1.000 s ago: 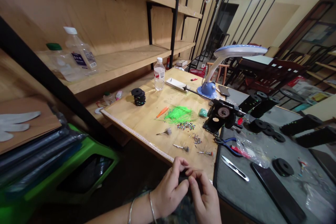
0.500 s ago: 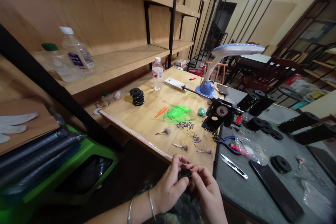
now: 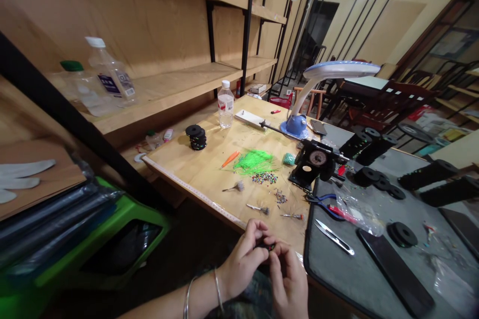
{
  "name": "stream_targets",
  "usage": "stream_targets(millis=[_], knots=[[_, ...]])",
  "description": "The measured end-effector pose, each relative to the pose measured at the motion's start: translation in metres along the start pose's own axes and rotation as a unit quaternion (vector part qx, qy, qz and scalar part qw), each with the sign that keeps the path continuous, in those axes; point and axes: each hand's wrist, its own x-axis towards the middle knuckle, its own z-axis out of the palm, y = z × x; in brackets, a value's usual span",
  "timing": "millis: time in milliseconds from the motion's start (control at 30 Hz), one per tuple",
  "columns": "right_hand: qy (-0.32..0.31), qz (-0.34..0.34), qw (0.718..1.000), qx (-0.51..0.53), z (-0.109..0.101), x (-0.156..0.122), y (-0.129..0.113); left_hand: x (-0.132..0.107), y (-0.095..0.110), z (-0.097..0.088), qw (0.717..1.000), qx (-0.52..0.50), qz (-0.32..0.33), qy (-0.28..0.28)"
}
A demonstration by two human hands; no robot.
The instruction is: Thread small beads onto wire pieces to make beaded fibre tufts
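Low in front, my left hand (image 3: 245, 261) is closed round a small black foam spool (image 3: 267, 247) with coloured specks along its rim; my fingers hide most of it. Against its right side, the fingers of my right hand (image 3: 288, 271) are bent and pinched together at the rim. Any thread there is too fine to see. Just beyond my hands on the wooden table (image 3: 179, 164) lie feathery-ended pieces, one of them a grey-tipped one (image 3: 258, 208). Small loose beads (image 3: 265, 178) and a bunch of bright green strands (image 3: 255, 161) lie farther back, beside an orange float-shaped piece (image 3: 229, 159).
To the right, a grey mat (image 3: 329, 269) carries thread snips (image 3: 334, 237), blue-handled pliers (image 3: 325, 200), black foam spools (image 3: 402, 234) and a long black case (image 3: 394, 271). A black clamp-like device (image 3: 312, 159) and a blue lamp (image 3: 295, 124) stand behind. Shelving (image 3: 168, 89) rises at left.
My right hand has shifted slightly left and down, closer to my left hand. The spool has turned a little between my fingers, with its speckled rim showing more.
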Motion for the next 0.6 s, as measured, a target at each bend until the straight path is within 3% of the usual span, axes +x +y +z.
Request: stream_targets(millis=[367, 600], knots=[[-0.015, -0.027, 0.999, -0.022, 0.002, 0.001, -0.002, 0.000, 0.004, 0.005, 0.998, 0.029, -0.004, 0.048], [0.028, 0.011, 0.999, 0.024, 0.014, -0.003, 0.005, 0.004, 0.005, 0.004, 0.997, 0.030, 0.018, 0.065]])
